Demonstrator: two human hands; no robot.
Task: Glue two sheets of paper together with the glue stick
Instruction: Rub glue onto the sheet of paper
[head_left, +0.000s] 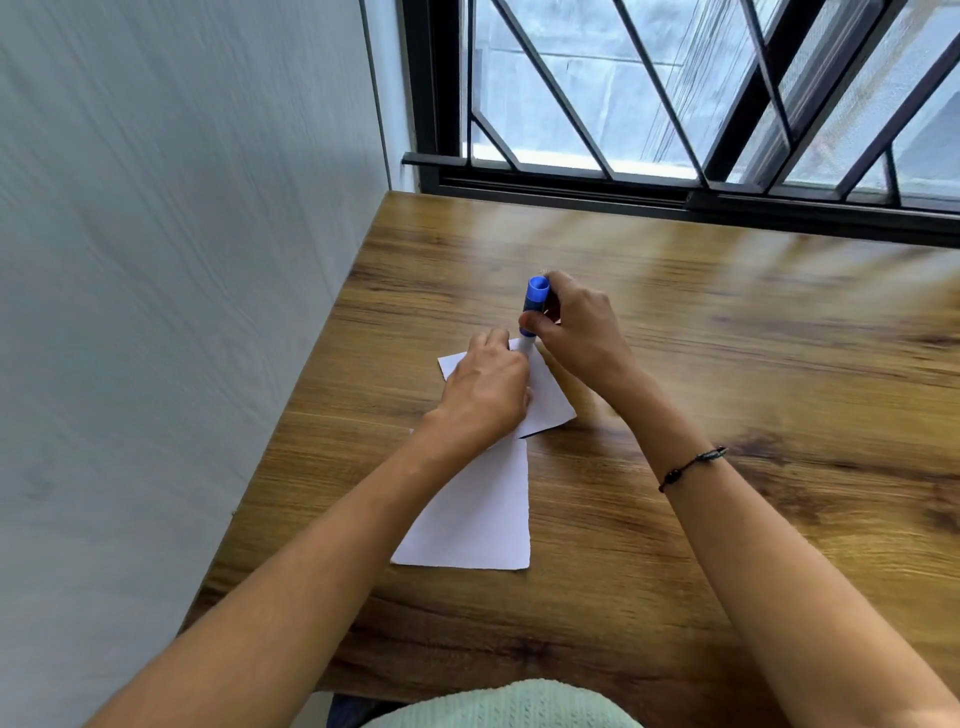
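Your right hand is clamped around the blue glue stick, held nearly upright with its tip down on the far sheet of paper. Your left hand presses flat on that sheet, fingers together, just beside the stick. The near sheet lies partly under it on the wooden table. The stick's label is too blurred to read.

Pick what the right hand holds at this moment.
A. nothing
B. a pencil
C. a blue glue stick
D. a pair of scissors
C: the right hand grips a blue glue stick, tip down on the far sheet, which the left hand presses flat.
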